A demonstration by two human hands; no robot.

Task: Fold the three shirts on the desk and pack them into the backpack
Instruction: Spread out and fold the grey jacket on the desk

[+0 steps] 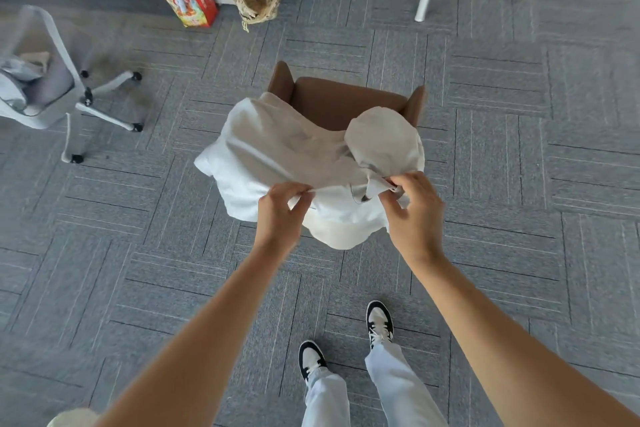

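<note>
The person stands over a brown chair (341, 102), holding a pale shirt (287, 152) in the air by its near edge. The left hand (282, 210) pinches that edge, and the right hand (414, 210) grips bunched fabric just beside it. The shirt billows away beyond both hands, above the chair and the grey carpet (519, 114).

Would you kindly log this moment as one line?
left hand: pinches pale beige cloth shirt | right hand: pinches same shirt | shirt: unfolded, above brown chair
</note>
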